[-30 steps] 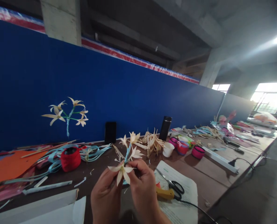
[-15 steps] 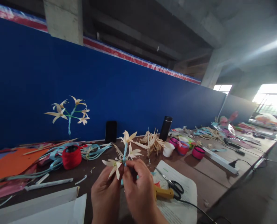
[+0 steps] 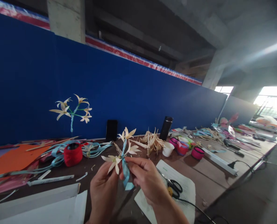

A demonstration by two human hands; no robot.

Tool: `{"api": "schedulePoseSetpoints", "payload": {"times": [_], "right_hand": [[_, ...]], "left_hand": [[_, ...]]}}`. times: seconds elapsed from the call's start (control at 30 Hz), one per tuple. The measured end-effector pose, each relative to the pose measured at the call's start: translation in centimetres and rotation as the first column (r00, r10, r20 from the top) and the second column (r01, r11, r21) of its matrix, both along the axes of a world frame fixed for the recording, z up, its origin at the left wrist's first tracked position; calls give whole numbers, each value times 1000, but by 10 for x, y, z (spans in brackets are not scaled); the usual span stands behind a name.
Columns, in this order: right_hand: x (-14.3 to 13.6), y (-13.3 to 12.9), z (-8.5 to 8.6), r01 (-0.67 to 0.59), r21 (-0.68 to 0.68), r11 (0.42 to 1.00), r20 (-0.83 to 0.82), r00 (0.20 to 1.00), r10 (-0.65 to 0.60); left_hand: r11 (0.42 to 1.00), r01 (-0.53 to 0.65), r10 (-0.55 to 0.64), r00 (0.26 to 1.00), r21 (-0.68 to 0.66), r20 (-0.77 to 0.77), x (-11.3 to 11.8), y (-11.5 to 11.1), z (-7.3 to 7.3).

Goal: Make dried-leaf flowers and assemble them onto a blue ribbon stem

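Between my two hands stands a handmade flower stem (image 3: 123, 146) with pale, husk-like petals and light blue wrapping. My left hand (image 3: 104, 189) is closed round the lower stem, just under the lowest flower (image 3: 113, 163). My right hand (image 3: 146, 175) pinches at the stem from the other side, fingers bent. A light blue ribbon (image 3: 126, 174) runs from the stem down between the hands, its end hanging loose. Whether the right fingertips grip ribbon or stem is partly hidden. A similar finished-looking flower spray (image 3: 72, 113) stands upright at the back left.
Scissors (image 3: 174, 186) and a mostly hidden yellow-handled tool lie on printed paper (image 3: 186, 199) at my right. Behind are dried husks (image 3: 152, 140), a white cup (image 3: 168, 149), a black bottle (image 3: 165, 128) and a phone (image 3: 111, 130). A red roll (image 3: 73, 154) and white box (image 3: 59, 205) are left.
My right hand has shifted slightly right and turned, and the blue ribbon's loose length now shows below the stem. My right forearm now covers most of the yellow tool.
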State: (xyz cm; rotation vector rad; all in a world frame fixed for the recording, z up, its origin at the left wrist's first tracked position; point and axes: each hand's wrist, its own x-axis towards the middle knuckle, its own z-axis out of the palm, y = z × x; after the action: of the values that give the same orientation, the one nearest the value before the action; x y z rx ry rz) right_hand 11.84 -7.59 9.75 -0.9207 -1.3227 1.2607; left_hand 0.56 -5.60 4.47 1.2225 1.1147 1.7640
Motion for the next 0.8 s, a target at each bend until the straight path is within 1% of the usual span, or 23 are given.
{"api": "schedulePoseSetpoints", "payload": {"times": [0.1, 0.17, 0.23, 0.37, 0.4, 0.47, 0.53, 0.57, 0.63, 0.73, 0.8], "right_hand": [[5, 2, 2, -67, -65, 996, -12, 998, 66], [7, 3, 1, -48, -77, 996, -1, 999, 48], [8, 4, -1, -6, -63, 998, 25, 1000, 8], [8, 4, -2, 49, 25, 998, 74, 996, -51], [7, 4, -2, 70, 54, 996, 95, 993, -75], [4, 5, -5, 161, 122, 979, 153, 972, -179], [1, 7, -9, 283, 204, 937, 198, 925, -323], [0, 8, -11, 325, 242, 914, 208, 903, -376], [-1, 10, -15, 345, 291, 892, 217, 884, -413], [-1, 10, -16, 338, 314, 887, 240, 876, -419], [0, 9, -15, 344, 340, 875, 279, 852, -443]], "left_hand": [[1000, 7, -7, 1000, -12, 6, 0, 0, -2], [1000, -1, 1, 1000, -3, -5, 1, 0, -2], [1000, 4, -4, 1000, 20, -12, 2, 0, -2], [998, 24, -24, 1000, 57, 5, 2, 0, -2], [998, 18, -18, 1000, 57, 11, 2, -1, -2], [999, 3, -4, 1000, 46, 10, 1, -1, -2], [999, -6, 7, 1000, 38, -5, 1, -2, -1], [999, -12, 12, 1000, 36, -18, 1, -2, -1], [999, -27, 29, 998, 36, -48, 1, -3, 0], [997, -62, 66, 992, 42, -108, 0, -3, 2], [995, -81, 90, 984, 59, -154, 0, -4, 3]]}}
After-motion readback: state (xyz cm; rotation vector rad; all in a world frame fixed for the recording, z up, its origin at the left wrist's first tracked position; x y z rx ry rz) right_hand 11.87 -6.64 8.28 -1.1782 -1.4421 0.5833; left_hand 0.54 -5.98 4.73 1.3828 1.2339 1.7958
